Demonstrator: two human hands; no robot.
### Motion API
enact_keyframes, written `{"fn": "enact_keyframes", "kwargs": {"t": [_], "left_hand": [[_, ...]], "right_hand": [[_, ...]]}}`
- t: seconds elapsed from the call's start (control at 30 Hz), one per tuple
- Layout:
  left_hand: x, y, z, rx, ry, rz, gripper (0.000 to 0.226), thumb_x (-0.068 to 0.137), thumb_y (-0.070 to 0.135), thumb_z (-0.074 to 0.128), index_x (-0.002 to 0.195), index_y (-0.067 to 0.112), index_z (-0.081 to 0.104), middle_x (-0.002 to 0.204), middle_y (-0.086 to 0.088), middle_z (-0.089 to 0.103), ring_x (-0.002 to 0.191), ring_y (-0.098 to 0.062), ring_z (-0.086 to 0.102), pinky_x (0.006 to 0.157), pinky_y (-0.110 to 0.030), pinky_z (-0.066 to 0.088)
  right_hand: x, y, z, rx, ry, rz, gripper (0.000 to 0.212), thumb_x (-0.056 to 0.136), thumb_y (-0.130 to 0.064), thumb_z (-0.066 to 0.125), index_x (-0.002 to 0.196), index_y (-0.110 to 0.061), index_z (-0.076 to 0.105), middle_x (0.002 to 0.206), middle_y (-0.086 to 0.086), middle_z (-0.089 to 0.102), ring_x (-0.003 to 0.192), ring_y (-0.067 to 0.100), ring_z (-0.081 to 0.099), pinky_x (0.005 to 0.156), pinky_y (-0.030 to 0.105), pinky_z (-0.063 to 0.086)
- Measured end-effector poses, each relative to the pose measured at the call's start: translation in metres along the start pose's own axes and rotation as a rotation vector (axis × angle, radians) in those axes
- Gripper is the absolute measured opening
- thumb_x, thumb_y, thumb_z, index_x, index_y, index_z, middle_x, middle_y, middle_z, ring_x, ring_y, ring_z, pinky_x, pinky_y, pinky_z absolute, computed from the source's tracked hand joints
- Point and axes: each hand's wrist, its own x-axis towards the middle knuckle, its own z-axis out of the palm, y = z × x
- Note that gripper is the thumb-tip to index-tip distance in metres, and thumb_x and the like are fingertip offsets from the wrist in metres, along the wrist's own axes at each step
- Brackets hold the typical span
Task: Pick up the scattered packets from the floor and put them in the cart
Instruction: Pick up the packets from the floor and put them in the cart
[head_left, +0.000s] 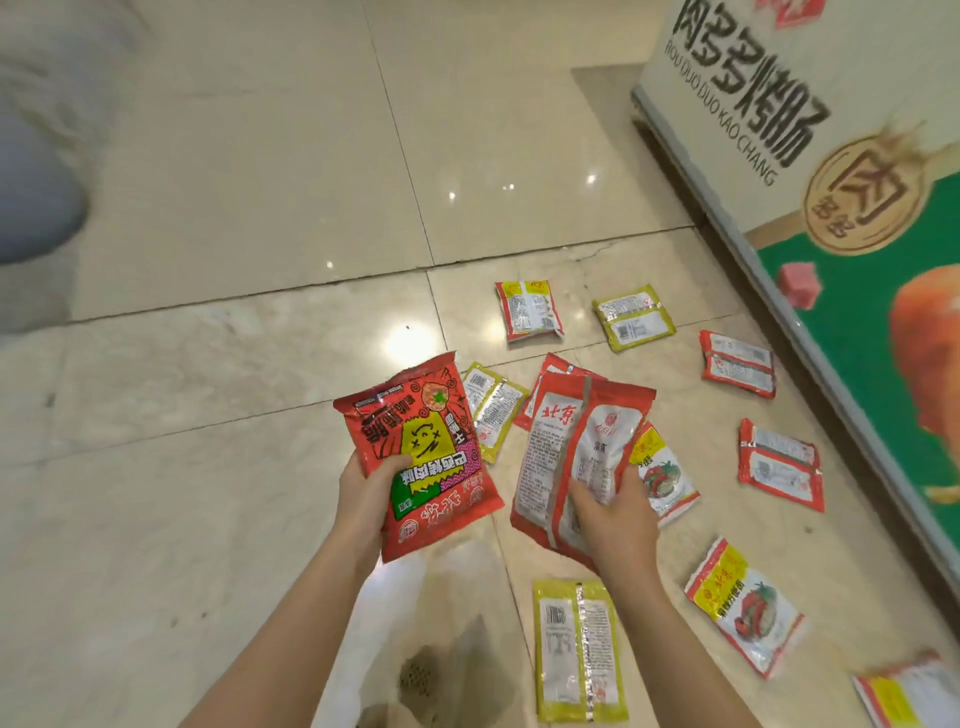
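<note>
Red foil fills both our hands: the left hand (363, 483) pinches a red cartoon-printed packet (421, 462) near its lower left edge, thumb across the front and fingers behind, while the right hand (613, 512) has its fingers curled over the face of a red-and-white packet (571, 457) held back side up, with what looks like a second packet tucked behind it. Both are lifted off the floor (234, 389); the cart is not in view, so we cannot tell how far the carry is. We judge the main risk to be slippage: the wrappers are glossy, the left grip catches only an edge, and the right hand's stack could slide apart if we add another packet. Plenty remain below us on the polished tile: a yellow packet (576, 649) just beside the right forearm, a tomato-printed packet (743, 605) further right, two red packets (779, 465) near the display stand (727, 156), and several more beyond. Turning away or stepping could put a foot on one, which would crush it or skid on the shiny floor. A blurred figure (36, 171) at the upper left may cross our path.
</note>
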Motion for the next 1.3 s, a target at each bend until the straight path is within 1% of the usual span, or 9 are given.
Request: {"fn": "enact_keyframes", "kwargs": {"t": [0.23, 0.37, 0.47, 0.57, 0.63, 0.73, 0.83, 0.97, 1.3], "left_hand": [[-0.174, 0.184, -0.011, 0.042, -0.007, 0.126, 0.017, 0.089, 0.005, 0.056, 0.096, 0.021, 0.058, 0.093, -0.008, 0.069, 0.079, -0.028, 0.068, 0.066, -0.034, 0.054], [-0.257, 0.252, -0.025, 0.079, 0.085, 0.228, 0.018, 0.090, 0.007, 0.057, 0.093, 0.025, 0.057, 0.094, -0.005, 0.069, 0.081, -0.026, 0.068, 0.070, -0.036, 0.055], [-0.315, 0.282, -0.046, 0.159, 0.221, 0.355, 0.016, 0.088, 0.009, 0.058, 0.095, 0.024, 0.058, 0.097, -0.005, 0.069, 0.085, -0.024, 0.067, 0.075, -0.034, 0.054], [-0.378, 0.297, -0.076, 0.282, 0.453, 0.476, 0.022, 0.086, 0.011, 0.060, 0.107, 0.017, 0.059, 0.096, 0.000, 0.065, 0.082, -0.015, 0.060, 0.062, -0.015, 0.043], [-0.422, 0.302, -0.102, 0.334, 0.577, 0.513, 0.028, 0.085, 0.012, 0.059, 0.113, 0.016, 0.058, 0.100, -0.003, 0.067, 0.082, -0.016, 0.058, 0.065, -0.018, 0.042], [-0.488, 0.292, -0.146, 0.416, 0.778, 0.508, 0.035, 0.083, 0.016, 0.057, 0.117, 0.018, 0.056, 0.103, -0.006, 0.069, 0.091, -0.027, 0.062, 0.073, -0.028, 0.045], [-0.554, 0.269, -0.196, 0.486, 1.005, 0.466, 0.034, 0.081, 0.018, 0.055, 0.115, 0.017, 0.054, 0.096, -0.009, 0.068, 0.088, -0.031, 0.062, 0.069, -0.034, 0.048], [-0.655, 0.222, -0.265, 0.479, 1.317, 0.371, 0.037, 0.085, 0.021, 0.054, 0.122, 0.018, 0.050, 0.100, -0.010, 0.067, 0.094, -0.032, 0.060, 0.064, -0.032, 0.039], [-0.968, 0.005, -0.396, 0.297, 2.015, 0.010, 0.035, 0.088, 0.022, 0.051, 0.120, 0.017, 0.038, 0.078, 0.001, 0.052, 0.083, -0.033, 0.061, 0.060, -0.031, 0.036]], "right_hand": [[-0.101, -0.179, -0.129, 0.052, -0.017, -0.156, 0.036, 0.084, -0.021, 0.065, 0.117, -0.011, 0.055, 0.110, 0.012, 0.067, 0.104, 0.035, 0.061, 0.085, 0.037, 0.047], [-0.147, -0.253, -0.181, 0.054, -0.081, -0.310, 0.037, 0.083, -0.024, 0.065, 0.118, -0.015, 0.055, 0.112, 0.012, 0.067, 0.106, 0.036, 0.060, 0.087, 0.040, 0.048], [-0.182, -0.295, -0.205, 0.058, -0.168, -0.465, 0.034, 0.083, -0.022, 0.066, 0.115, -0.013, 0.056, 0.109, 0.013, 0.067, 0.103, 0.036, 0.060, 0.078, 0.035, 0.044], [-0.230, -0.326, -0.217, 0.016, -0.291, -0.613, 0.032, 0.084, -0.022, 0.066, 0.112, -0.011, 0.056, 0.107, 0.013, 0.067, 0.101, 0.034, 0.061, 0.072, 0.031, 0.039], [-0.266, -0.340, -0.217, -0.012, -0.386, -0.717, 0.029, 0.084, -0.024, 0.065, 0.111, -0.015, 0.055, 0.104, 0.011, 0.068, 0.098, 0.033, 0.062, 0.073, 0.032, 0.043], [-0.333, -0.353, -0.208, -0.087, -0.536, -0.872, 0.025, 0.086, -0.025, 0.060, 0.108, -0.014, 0.053, 0.098, 0.011, 0.068, 0.091, 0.035, 0.061, 0.070, 0.034, 0.044], [-0.413, -0.357, -0.192, -0.158, -0.672, -1.040, 0.021, 0.087, -0.026, 0.059, 0.104, -0.016, 0.052, 0.092, 0.011, 0.067, 0.089, 0.035, 0.060, 0.063, 0.031, 0.038], [-0.540, -0.340, -0.169, -0.156, -0.898, -1.218, 0.032, 0.087, -0.031, 0.059, 0.116, -0.020, 0.055, 0.101, 0.011, 0.069, 0.095, 0.036, 0.061, 0.072, 0.034, 0.047], [-0.899, -0.169, -0.177, -0.259, -1.472, -1.535, 0.035, 0.087, -0.031, 0.058, 0.117, -0.016, 0.052, 0.110, 0.014, 0.066, 0.102, 0.036, 0.059, 0.072, 0.035, 0.041]]}}
